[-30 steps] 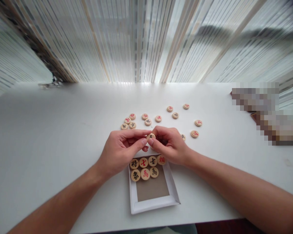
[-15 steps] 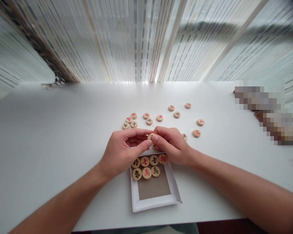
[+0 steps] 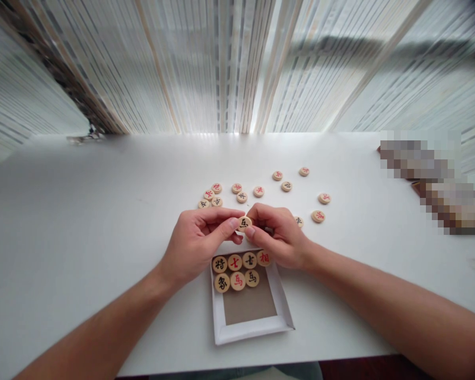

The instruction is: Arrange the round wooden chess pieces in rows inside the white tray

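Observation:
A round wooden xiangqi piece (image 3: 244, 224) with a black horse character is held upright above the far end of a shallow white box (image 3: 257, 331). My left hand (image 3: 200, 240) pinches its left side between thumb and fingers. My right hand (image 3: 279, 232) is closed at the piece's right edge, thumb against it. Under my right thumb part of another pale disc seems to show, mostly hidden. Inside the box, pieces lie face up in two rows: a row with a red elephant piece (image 3: 264, 257) at its right end, and a nearer row with a red horse piece (image 3: 238, 281).
Several loose pieces lie on the white table (image 3: 83, 237) beyond my hands, among them a red-marked piece (image 3: 318, 216) at the right. Blurred-out objects (image 3: 439, 195) stand at the far right. A striped curtain (image 3: 182, 68) hangs along the back edge.
The black horse piece has turned, so its face, earlier mostly covered by my right thumb, now shows. My right thumb has slid down to its edge. The pieces in the box have not moved.

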Demonstrator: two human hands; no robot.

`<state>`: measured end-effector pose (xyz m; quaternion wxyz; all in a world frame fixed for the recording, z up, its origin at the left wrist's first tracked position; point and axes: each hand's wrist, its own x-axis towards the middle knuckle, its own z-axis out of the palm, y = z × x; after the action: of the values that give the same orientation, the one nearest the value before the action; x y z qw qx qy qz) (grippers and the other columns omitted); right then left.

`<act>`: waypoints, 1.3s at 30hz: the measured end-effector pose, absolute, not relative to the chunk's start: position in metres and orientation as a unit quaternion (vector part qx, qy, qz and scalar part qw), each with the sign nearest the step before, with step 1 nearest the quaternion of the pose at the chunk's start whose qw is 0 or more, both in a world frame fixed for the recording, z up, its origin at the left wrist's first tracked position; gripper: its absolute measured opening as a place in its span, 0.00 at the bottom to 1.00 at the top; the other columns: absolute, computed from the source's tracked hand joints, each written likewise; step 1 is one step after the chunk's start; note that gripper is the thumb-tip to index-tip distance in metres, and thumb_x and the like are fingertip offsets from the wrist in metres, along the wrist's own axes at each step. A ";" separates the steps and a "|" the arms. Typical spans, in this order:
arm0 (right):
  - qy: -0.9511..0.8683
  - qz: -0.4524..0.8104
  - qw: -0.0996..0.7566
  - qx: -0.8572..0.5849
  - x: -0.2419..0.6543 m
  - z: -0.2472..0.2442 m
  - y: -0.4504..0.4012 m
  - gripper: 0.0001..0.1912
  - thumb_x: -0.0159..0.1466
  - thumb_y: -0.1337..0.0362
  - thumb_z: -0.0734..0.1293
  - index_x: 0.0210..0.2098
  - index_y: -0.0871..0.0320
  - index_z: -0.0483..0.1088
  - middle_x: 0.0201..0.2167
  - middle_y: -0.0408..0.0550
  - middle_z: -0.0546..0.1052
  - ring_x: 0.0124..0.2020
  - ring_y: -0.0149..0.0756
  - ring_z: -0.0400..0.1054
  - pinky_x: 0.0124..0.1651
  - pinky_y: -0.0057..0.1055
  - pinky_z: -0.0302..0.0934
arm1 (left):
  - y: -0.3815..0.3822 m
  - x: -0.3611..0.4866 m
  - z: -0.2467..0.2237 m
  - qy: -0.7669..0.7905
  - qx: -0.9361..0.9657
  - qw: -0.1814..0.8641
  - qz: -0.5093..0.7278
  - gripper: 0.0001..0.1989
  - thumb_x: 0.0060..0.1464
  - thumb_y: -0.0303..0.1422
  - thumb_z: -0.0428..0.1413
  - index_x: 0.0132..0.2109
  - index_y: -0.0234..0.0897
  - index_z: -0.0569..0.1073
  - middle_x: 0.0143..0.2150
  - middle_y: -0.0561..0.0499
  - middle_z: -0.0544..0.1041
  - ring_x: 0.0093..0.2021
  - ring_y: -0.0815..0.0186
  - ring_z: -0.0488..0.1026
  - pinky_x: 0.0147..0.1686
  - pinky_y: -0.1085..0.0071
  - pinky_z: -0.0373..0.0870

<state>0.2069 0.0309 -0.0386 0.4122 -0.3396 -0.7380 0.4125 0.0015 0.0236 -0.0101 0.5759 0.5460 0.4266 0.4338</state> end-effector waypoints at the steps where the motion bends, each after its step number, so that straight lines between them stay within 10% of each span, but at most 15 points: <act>1: -0.735 0.418 0.412 -0.339 0.207 -0.039 0.031 0.12 0.72 0.61 0.68 0.32 0.54 0.63 0.21 0.36 0.67 0.21 0.27 0.55 0.24 0.26 0.51 | 0.024 0.001 -0.010 0.426 0.543 0.579 0.435 0.08 0.61 0.33 0.69 0.46 0.36 0.90 0.36 0.47 0.89 0.32 0.62 0.87 0.37 0.69 0.87; 39: -0.707 0.362 0.480 -0.374 0.203 -0.047 0.030 0.05 0.76 0.61 0.67 0.47 0.56 0.73 0.30 0.43 0.77 0.24 0.29 0.68 0.26 0.27 0.61 | 0.024 0.000 -0.016 0.450 0.577 0.484 0.480 0.12 0.55 0.32 0.75 0.47 0.37 0.89 0.41 0.46 0.90 0.39 0.59 0.89 0.45 0.67 0.88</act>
<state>0.2028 0.0299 -0.0472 0.4797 -0.3737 -0.7065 0.3620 -0.0005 0.0237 -0.0160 0.4839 0.5769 0.4505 0.4797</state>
